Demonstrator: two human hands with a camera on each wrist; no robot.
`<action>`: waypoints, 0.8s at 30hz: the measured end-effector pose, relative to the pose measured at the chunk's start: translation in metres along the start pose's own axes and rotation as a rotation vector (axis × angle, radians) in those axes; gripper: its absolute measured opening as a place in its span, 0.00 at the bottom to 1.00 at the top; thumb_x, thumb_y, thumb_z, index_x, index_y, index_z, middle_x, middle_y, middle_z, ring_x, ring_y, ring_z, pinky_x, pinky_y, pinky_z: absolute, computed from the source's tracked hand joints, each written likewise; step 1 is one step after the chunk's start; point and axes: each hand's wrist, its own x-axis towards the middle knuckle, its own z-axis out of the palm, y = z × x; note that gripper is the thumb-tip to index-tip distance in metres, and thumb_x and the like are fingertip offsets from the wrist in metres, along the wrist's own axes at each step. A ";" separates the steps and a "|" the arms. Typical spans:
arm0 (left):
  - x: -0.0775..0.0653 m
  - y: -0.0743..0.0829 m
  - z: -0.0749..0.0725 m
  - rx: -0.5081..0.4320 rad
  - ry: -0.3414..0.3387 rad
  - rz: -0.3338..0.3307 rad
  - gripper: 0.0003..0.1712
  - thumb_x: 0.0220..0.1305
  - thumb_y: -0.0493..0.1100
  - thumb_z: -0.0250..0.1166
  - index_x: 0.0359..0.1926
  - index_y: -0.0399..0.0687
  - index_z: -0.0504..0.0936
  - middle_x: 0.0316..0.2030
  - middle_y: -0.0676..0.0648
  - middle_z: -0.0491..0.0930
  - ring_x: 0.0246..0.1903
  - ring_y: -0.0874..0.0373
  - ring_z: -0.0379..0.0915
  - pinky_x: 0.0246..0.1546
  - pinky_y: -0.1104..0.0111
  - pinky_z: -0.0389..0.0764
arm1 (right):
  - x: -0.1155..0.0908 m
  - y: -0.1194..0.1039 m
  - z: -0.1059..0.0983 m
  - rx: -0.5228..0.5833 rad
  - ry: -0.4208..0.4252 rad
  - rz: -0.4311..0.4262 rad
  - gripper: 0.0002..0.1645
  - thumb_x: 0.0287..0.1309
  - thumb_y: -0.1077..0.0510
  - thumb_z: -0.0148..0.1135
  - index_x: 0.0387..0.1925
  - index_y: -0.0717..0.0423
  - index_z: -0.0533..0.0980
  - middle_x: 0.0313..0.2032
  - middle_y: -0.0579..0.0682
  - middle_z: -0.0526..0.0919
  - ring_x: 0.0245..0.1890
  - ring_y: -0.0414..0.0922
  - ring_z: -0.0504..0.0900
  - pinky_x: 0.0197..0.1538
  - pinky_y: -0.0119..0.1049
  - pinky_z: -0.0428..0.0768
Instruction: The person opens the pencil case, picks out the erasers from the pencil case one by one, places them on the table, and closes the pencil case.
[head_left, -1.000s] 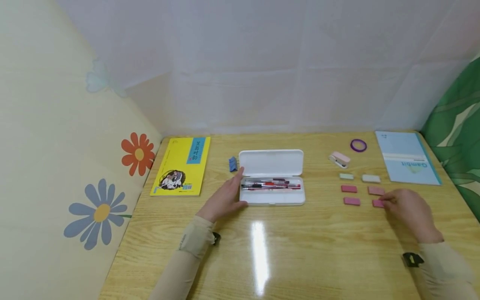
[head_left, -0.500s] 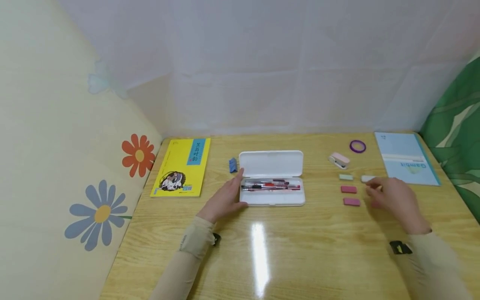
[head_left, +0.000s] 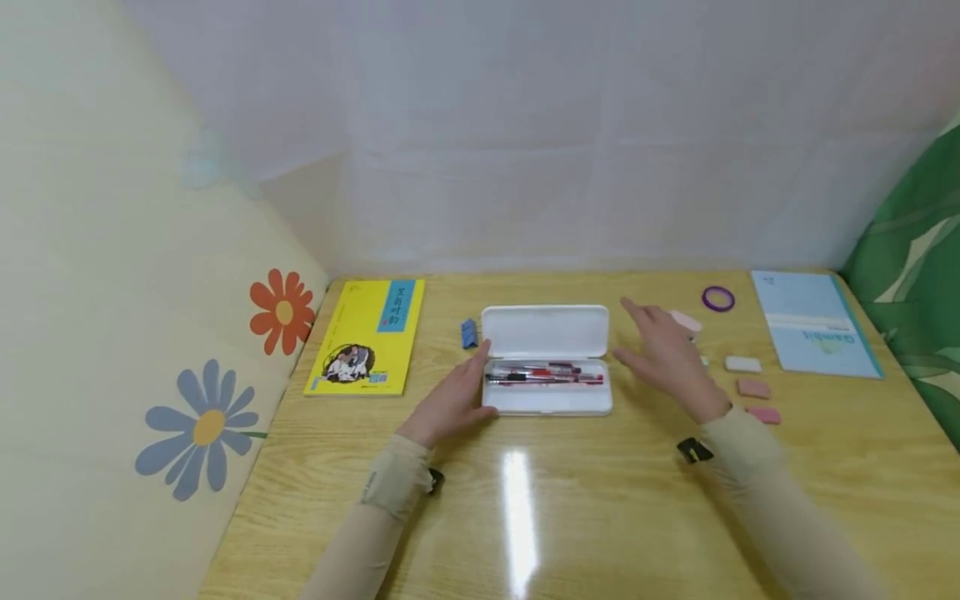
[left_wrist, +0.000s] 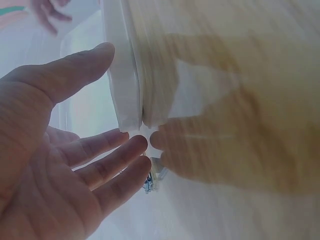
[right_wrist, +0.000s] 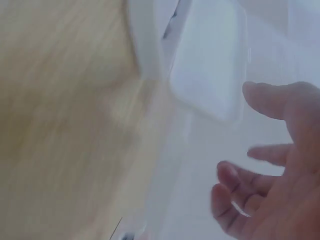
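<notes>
A white pencil case (head_left: 546,406) lies on the table with its lid (head_left: 546,330) folded back. Several pens (head_left: 543,375), some with red parts, lie across its tray. At the case's left end is my left hand (head_left: 447,398), thumb along the front corner and relaxed fingers by the side; the left wrist view shows the thumb tip at the case wall (left_wrist: 124,75). My right hand (head_left: 667,358) hovers just right of the case, fingers spread and holding nothing. In the right wrist view its fingers (right_wrist: 267,102) are apart from the lid. Beneath it some erasers are hidden.
To the right lie a white eraser (head_left: 742,364), pink erasers (head_left: 753,388), a partly covered pink stapler (head_left: 686,323), a purple ring (head_left: 718,298) and a blue booklet (head_left: 821,325). On the left are a yellow book (head_left: 365,337) and a blue clip (head_left: 468,333).
My right hand has left the pink erasers at the right and moved left to beside the pencil case, its fingers now spread. My left hand has stayed at the case's left end.
</notes>
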 end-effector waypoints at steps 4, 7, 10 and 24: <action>0.001 0.003 0.001 0.004 -0.007 -0.004 0.64 0.60 0.46 0.75 0.82 0.42 0.38 0.79 0.37 0.53 0.76 0.41 0.58 0.78 0.52 0.61 | 0.013 -0.014 0.006 -0.023 -0.067 0.016 0.53 0.63 0.47 0.67 0.79 0.61 0.52 0.69 0.73 0.66 0.67 0.70 0.67 0.68 0.67 0.72; 0.002 0.004 0.001 0.014 -0.004 -0.008 0.64 0.59 0.46 0.76 0.82 0.42 0.39 0.79 0.37 0.54 0.75 0.41 0.59 0.78 0.52 0.62 | 0.013 -0.022 0.006 -0.054 -0.084 0.036 0.49 0.63 0.47 0.67 0.77 0.62 0.56 0.69 0.71 0.69 0.67 0.69 0.69 0.65 0.65 0.76; 0.003 0.006 0.001 0.016 0.016 0.010 0.59 0.58 0.45 0.76 0.79 0.37 0.49 0.75 0.34 0.62 0.71 0.40 0.65 0.75 0.52 0.67 | 0.008 -0.025 0.004 -0.048 -0.053 0.053 0.44 0.64 0.50 0.67 0.75 0.62 0.61 0.66 0.68 0.73 0.63 0.66 0.74 0.62 0.62 0.80; -0.004 -0.007 -0.010 0.069 0.036 -0.045 0.27 0.55 0.47 0.78 0.50 0.41 0.76 0.39 0.45 0.81 0.41 0.52 0.77 0.46 0.59 0.85 | -0.013 -0.024 0.011 0.052 0.019 -0.024 0.10 0.68 0.51 0.65 0.38 0.53 0.83 0.32 0.50 0.87 0.25 0.41 0.77 0.26 0.34 0.76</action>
